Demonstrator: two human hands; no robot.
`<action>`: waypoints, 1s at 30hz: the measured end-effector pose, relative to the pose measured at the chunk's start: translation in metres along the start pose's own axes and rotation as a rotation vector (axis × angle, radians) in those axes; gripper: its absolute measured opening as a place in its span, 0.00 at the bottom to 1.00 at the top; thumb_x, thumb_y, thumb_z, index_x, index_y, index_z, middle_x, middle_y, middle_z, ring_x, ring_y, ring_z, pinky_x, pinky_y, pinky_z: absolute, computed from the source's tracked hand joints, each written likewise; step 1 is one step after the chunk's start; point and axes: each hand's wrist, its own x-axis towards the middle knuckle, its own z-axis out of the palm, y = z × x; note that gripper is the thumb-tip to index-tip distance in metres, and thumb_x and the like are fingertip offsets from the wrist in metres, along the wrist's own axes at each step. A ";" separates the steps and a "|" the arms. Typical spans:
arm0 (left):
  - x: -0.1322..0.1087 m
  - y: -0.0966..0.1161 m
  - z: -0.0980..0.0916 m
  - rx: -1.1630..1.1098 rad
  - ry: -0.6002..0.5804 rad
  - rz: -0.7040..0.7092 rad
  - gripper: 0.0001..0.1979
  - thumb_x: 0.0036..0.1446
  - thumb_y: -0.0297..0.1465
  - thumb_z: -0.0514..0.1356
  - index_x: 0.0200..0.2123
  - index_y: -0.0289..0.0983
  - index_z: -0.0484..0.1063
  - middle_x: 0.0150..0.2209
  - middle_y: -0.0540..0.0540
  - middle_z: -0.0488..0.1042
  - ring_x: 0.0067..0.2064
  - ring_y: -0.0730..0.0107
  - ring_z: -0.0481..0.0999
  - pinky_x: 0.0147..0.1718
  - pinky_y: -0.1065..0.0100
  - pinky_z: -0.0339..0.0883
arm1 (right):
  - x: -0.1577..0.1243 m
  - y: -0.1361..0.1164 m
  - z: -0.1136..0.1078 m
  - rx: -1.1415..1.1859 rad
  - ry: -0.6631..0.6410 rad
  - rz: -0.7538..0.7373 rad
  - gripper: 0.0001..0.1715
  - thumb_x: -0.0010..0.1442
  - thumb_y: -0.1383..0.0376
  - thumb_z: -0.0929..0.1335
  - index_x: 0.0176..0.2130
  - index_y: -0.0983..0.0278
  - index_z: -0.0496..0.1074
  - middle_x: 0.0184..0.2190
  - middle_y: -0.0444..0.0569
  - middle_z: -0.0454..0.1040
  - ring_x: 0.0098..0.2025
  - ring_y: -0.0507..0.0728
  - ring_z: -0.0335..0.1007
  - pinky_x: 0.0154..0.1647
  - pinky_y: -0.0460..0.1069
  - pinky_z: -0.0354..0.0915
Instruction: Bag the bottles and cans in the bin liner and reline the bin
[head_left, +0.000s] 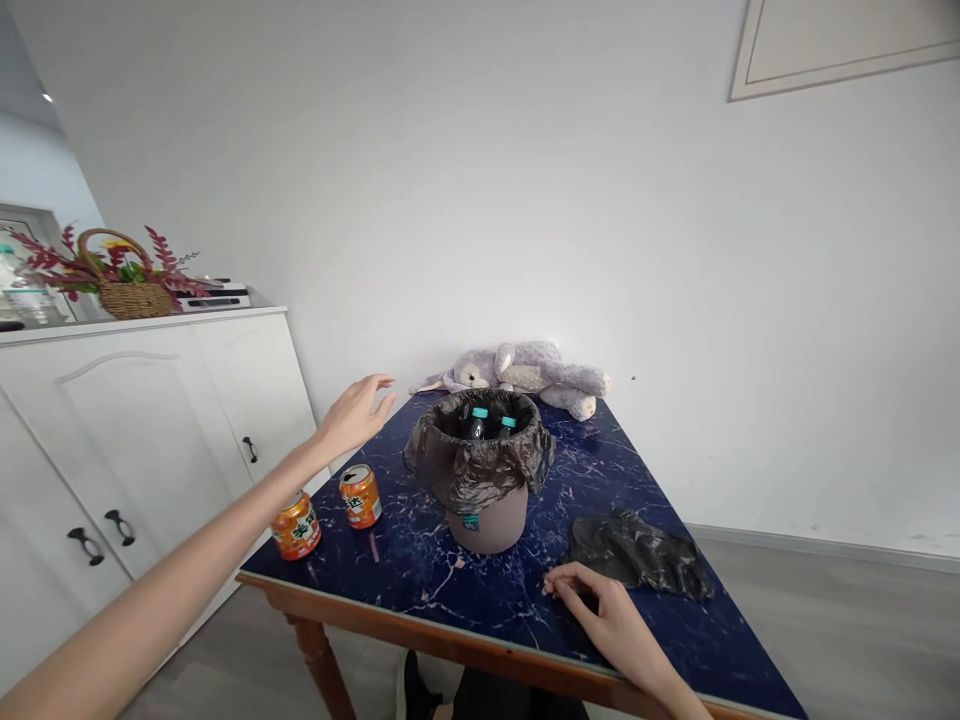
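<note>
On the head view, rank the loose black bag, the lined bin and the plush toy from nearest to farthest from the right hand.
1. Loose black bag: lies just beyond the right hand, slightly to its right.
2. Lined bin: stands ahead and to the left, mid-way back.
3. Plush toy: lies at the far end, behind the bin.

Home, prob. a living/dining rm. White wooden cabinet w/ dark handles point(150, 440) stands along the left wall, w/ a woven wicker basket of red flowers point(127, 290) on top. Grey plush toy animal point(525, 372) lies at the far edge of the dark blue marble-pattern table w/ wooden frame point(420, 575). Plain white walls, grey floor.
</note>
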 end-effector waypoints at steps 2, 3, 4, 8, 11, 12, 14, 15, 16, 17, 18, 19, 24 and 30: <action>-0.010 -0.030 0.001 0.073 -0.177 -0.094 0.34 0.67 0.51 0.47 0.63 0.32 0.67 0.64 0.32 0.73 0.66 0.44 0.71 0.65 0.49 0.63 | 0.000 0.001 0.000 -0.005 0.006 0.001 0.25 0.73 0.44 0.63 0.46 0.57 0.79 0.43 0.50 0.83 0.47 0.62 0.79 0.48 0.50 0.69; -0.016 -0.042 0.001 0.094 -0.260 -0.128 0.37 0.65 0.54 0.47 0.62 0.31 0.68 0.64 0.30 0.73 0.66 0.42 0.71 0.64 0.50 0.63 | 0.000 0.001 0.000 -0.005 0.007 0.004 0.25 0.73 0.44 0.63 0.47 0.57 0.79 0.43 0.50 0.83 0.47 0.62 0.79 0.48 0.50 0.69; -0.022 -0.053 0.003 0.101 -0.328 -0.151 0.40 0.62 0.57 0.49 0.62 0.31 0.70 0.64 0.29 0.74 0.64 0.41 0.73 0.63 0.50 0.66 | 0.000 0.001 0.000 -0.005 0.007 0.006 0.25 0.73 0.44 0.64 0.47 0.57 0.79 0.43 0.50 0.83 0.47 0.62 0.79 0.48 0.50 0.69; -0.055 -0.074 0.017 0.073 -0.507 -0.185 0.47 0.49 0.63 0.58 0.60 0.34 0.73 0.59 0.32 0.79 0.57 0.43 0.81 0.51 0.58 0.74 | -0.001 0.003 0.000 0.006 -0.004 0.011 0.24 0.72 0.43 0.64 0.47 0.57 0.79 0.43 0.50 0.83 0.47 0.62 0.79 0.49 0.51 0.69; -0.077 -0.074 0.037 0.075 -0.551 -0.194 0.43 0.48 0.58 0.63 0.61 0.38 0.73 0.59 0.34 0.80 0.57 0.44 0.81 0.48 0.60 0.74 | -0.001 0.004 0.001 -0.004 -0.004 0.025 0.24 0.72 0.43 0.64 0.47 0.56 0.79 0.43 0.49 0.83 0.47 0.62 0.79 0.48 0.51 0.69; -0.080 -0.073 0.042 0.082 -0.542 -0.202 0.41 0.48 0.56 0.63 0.61 0.39 0.73 0.58 0.35 0.80 0.56 0.43 0.81 0.47 0.60 0.74 | -0.001 0.005 0.002 -0.009 0.001 0.022 0.24 0.72 0.43 0.64 0.47 0.57 0.79 0.44 0.49 0.83 0.47 0.62 0.79 0.48 0.51 0.69; -0.081 -0.069 0.046 0.101 -0.505 -0.229 0.37 0.50 0.53 0.63 0.60 0.40 0.73 0.56 0.34 0.81 0.52 0.42 0.82 0.43 0.58 0.73 | -0.001 0.006 0.002 -0.016 0.012 0.006 0.25 0.72 0.43 0.64 0.46 0.57 0.79 0.44 0.50 0.83 0.48 0.62 0.79 0.50 0.51 0.68; -0.076 -0.067 0.044 0.115 -0.481 -0.247 0.36 0.53 0.53 0.62 0.60 0.40 0.72 0.55 0.33 0.81 0.51 0.41 0.82 0.42 0.57 0.73 | -0.001 0.006 0.002 -0.018 0.014 0.003 0.25 0.72 0.43 0.64 0.46 0.57 0.79 0.44 0.49 0.83 0.48 0.62 0.79 0.51 0.51 0.68; -0.070 -0.063 0.038 0.128 -0.436 -0.269 0.35 0.56 0.54 0.60 0.60 0.40 0.71 0.55 0.33 0.81 0.50 0.40 0.82 0.41 0.56 0.73 | -0.001 0.006 0.002 -0.021 0.013 0.005 0.25 0.72 0.43 0.64 0.46 0.57 0.79 0.44 0.49 0.83 0.48 0.62 0.79 0.51 0.51 0.68; -0.062 -0.057 0.029 0.134 -0.361 -0.295 0.35 0.58 0.54 0.59 0.61 0.40 0.69 0.55 0.33 0.80 0.51 0.40 0.82 0.41 0.55 0.73 | -0.001 0.006 0.002 -0.023 0.010 0.010 0.25 0.72 0.43 0.64 0.46 0.57 0.79 0.44 0.49 0.83 0.48 0.62 0.79 0.51 0.51 0.68; -0.052 -0.050 0.019 0.131 -0.274 -0.312 0.34 0.61 0.55 0.56 0.63 0.40 0.67 0.57 0.33 0.79 0.52 0.40 0.81 0.42 0.54 0.73 | -0.001 0.006 0.002 -0.022 0.007 0.017 0.25 0.72 0.42 0.64 0.46 0.57 0.79 0.45 0.49 0.83 0.49 0.62 0.79 0.50 0.51 0.69; -0.043 -0.041 0.007 0.106 -0.124 -0.333 0.35 0.61 0.57 0.57 0.63 0.41 0.67 0.58 0.34 0.78 0.54 0.40 0.80 0.44 0.53 0.73 | -0.001 0.006 0.002 -0.021 0.005 0.023 0.25 0.72 0.42 0.64 0.47 0.56 0.79 0.45 0.49 0.83 0.49 0.62 0.79 0.50 0.51 0.69; -0.010 0.035 -0.034 -0.227 0.378 -0.051 0.31 0.59 0.47 0.67 0.62 0.42 0.66 0.61 0.40 0.76 0.60 0.52 0.77 0.57 0.56 0.71 | -0.002 0.006 0.002 -0.016 0.012 0.019 0.26 0.71 0.42 0.65 0.47 0.57 0.80 0.46 0.50 0.83 0.49 0.62 0.79 0.50 0.51 0.70; 0.008 0.099 -0.013 -0.337 0.131 0.177 0.34 0.56 0.43 0.70 0.62 0.40 0.65 0.61 0.37 0.75 0.61 0.50 0.77 0.57 0.53 0.72 | -0.002 0.005 0.002 -0.024 0.027 0.006 0.29 0.70 0.40 0.64 0.46 0.58 0.81 0.45 0.53 0.84 0.48 0.63 0.80 0.50 0.52 0.72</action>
